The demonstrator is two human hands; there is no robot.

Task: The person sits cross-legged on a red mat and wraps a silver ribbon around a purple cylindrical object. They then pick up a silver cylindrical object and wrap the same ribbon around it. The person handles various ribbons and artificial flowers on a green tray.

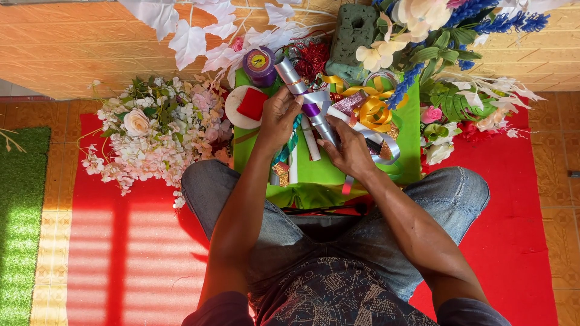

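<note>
I sit cross-legged on a red mat, looking down at both hands over a green cloth [320, 172]. My left hand [279, 118] grips a roll of silver and purple ribbon [305, 99] near its upper part. My right hand [348, 152] pinches the lower end of the same roll, where a silver ribbon strip [386, 142] curls off to the right. A green patterned ribbon [289, 145] hangs beneath my left hand. Several white rolled sticks [310, 145] lie on the cloth under the hands.
A bunch of white and pink artificial flowers [151, 136] lies left. A purple spool [259, 65], a white disc with red piece [246, 105], gold ribbon [373, 111], dark green foam block [353, 33] and more flowers [459, 102] crowd the far side. Green turf [21, 217] at far left.
</note>
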